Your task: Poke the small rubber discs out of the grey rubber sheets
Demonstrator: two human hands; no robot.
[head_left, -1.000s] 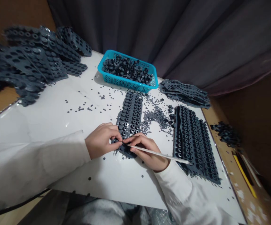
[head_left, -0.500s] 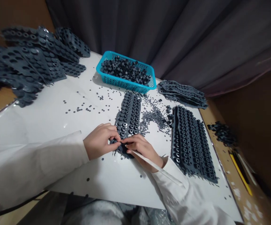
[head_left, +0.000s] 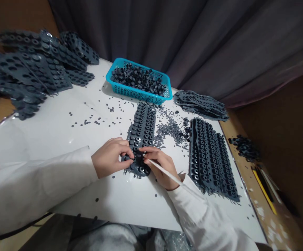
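Head view showed us the white worktop [head_left: 46, 136], with the dark studded sheet [head_left: 144, 125] lying at its middle. Our left hand [head_left: 109, 157] was at the sheet's near end; if its fingers pinched something, we could not tell. Our right hand [head_left: 165, 161] grasped a thin white tool [head_left: 164, 170]. Steady sheet and gentle tool pressure seemed best.

Dark studded strip [head_left: 146, 120] — flat on white table [head_left: 130, 202], slim white stick [head_left: 165, 171], tilted
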